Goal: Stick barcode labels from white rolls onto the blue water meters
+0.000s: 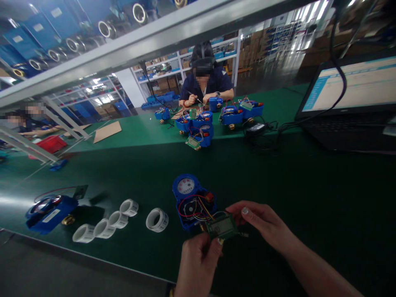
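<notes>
A blue water meter (185, 202) lies on the dark green bench with its round dial showing and its wired compartment exposed. Red, yellow and white wires run from it to a green circuit board (224, 227) with a small display. My left hand (199, 258) pinches the board's lower edge, thumb on the front. At the upper right corner of the board, my right hand (266, 222) has its thumb and fingers closed around the edge; the exact contact is partly hidden.
Several rolls of white labels (157, 220) stand left of the meter. Another blue meter (52, 212) is at far left. Across the bench, a co-worker (204, 82) handles parts behind several blue meters (201, 123). A laptop (349, 95) with cables sits right; a metal shelf (173, 35) crosses overhead.
</notes>
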`<state>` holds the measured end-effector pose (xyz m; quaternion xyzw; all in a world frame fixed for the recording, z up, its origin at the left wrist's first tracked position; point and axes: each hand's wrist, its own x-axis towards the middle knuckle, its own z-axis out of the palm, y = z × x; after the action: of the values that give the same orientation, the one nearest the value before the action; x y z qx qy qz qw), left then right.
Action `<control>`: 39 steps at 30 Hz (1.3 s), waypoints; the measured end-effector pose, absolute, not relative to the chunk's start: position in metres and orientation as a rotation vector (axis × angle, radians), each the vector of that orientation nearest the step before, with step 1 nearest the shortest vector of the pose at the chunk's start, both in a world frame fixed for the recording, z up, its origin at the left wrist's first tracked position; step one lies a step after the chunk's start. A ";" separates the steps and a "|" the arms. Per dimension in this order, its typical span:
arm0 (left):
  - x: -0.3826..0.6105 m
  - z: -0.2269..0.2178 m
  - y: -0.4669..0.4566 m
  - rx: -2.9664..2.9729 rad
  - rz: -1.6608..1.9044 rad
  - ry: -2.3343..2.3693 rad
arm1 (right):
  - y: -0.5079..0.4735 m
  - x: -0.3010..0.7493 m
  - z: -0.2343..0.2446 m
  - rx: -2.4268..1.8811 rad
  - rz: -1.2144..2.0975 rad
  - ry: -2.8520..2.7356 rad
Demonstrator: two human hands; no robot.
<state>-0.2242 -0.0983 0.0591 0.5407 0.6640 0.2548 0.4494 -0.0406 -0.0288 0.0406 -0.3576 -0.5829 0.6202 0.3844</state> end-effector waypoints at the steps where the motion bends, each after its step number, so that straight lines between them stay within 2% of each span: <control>1: -0.224 0.059 -0.098 1.338 0.634 1.643 | -0.029 -0.041 0.041 -0.912 1.579 -1.490; 39: -0.224 0.057 -0.097 1.323 0.584 1.641 | -0.029 -0.039 0.038 -0.842 1.623 -1.465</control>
<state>-0.2240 -0.0974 0.0574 0.5372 0.6665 0.2372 0.4593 -0.0391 -0.0286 0.0377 -0.3312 -0.5761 0.6381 0.3888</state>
